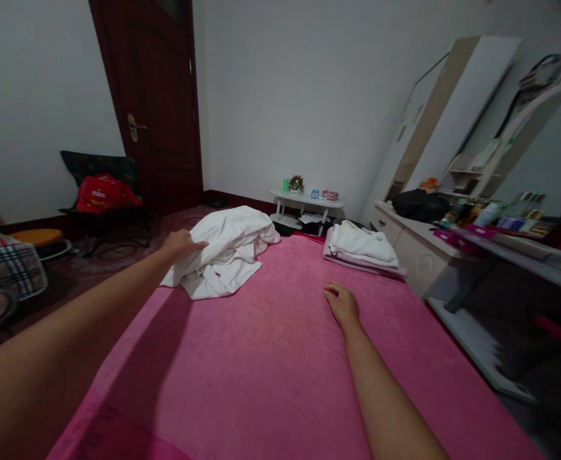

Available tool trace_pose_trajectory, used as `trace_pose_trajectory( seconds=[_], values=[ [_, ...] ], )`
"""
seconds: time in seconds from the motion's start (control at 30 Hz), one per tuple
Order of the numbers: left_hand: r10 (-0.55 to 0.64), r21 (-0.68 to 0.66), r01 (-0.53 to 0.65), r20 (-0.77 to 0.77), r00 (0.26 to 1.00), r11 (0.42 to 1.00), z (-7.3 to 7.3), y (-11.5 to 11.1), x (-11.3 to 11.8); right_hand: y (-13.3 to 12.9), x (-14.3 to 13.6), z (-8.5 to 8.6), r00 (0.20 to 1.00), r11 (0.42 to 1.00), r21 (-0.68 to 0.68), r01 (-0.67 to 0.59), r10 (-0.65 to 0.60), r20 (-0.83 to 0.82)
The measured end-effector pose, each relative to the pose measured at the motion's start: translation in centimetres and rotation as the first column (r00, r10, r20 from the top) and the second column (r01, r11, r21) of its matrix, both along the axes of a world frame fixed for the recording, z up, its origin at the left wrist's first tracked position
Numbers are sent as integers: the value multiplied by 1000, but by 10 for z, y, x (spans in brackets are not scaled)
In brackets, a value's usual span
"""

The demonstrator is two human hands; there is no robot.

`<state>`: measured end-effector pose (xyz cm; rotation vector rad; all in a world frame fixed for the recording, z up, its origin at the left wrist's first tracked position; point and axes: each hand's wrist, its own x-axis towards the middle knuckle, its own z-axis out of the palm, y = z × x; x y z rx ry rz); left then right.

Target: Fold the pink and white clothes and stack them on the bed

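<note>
A crumpled heap of white clothing (pixel 235 236) lies at the far left edge of a bed with a pink cover (pixel 266 345). My left hand (pixel 181 245) is at the heap's left side, closed on the white cloth; its thumb lies over the fabric and the other fingers are partly hidden. My right hand (pixel 342 304) is just over the pink cover near the middle, holding nothing, its fingers loosely bent and apart from the thumb. Beyond it, a stack of folded white clothes (pixel 364 246) sits at the bed's far right corner.
Past the bed's foot stands a small white table (pixel 304 197) with a flower pot. At right are a dresser (pixel 424 255) with a black bag (pixel 422 206) and bottles. A chair (pixel 101 167) holding a red bag (pixel 105 193) stands by the door (pixel 153 96).
</note>
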<state>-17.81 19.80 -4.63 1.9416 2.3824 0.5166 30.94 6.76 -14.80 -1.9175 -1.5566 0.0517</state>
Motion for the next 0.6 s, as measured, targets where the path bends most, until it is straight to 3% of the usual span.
trace_pose_trajectory(
  seconds=[0.1,0.2,0.3,0.4,0.47,0.53,0.6],
  values=[
    [-6,-49,8,47,999,999,14,-10,8,0,0,0,1000,1000,4,1,-1,-7],
    [-45,48,44,31,998,998,39,-20,33,-1,-1,1,1000,1000,7,5,-5,-18],
    [-121,158,117,14,993,980,76,-26,82,-1,-3,3,1000,1000,2,11,-11,-26],
    [-305,249,298,-11,952,922,110,-43,153,-1,-4,3,986,999,42,-9,16,-163],
    [-473,297,463,-42,880,835,119,-69,204,-2,-5,4,942,995,99,-22,54,-332],
    [-730,324,720,-116,674,614,111,-109,250,-3,-3,5,889,989,150,-4,72,-453],
    [-879,215,884,-158,450,414,87,-153,285,-6,2,6,855,981,192,36,69,-514]
  ],
)
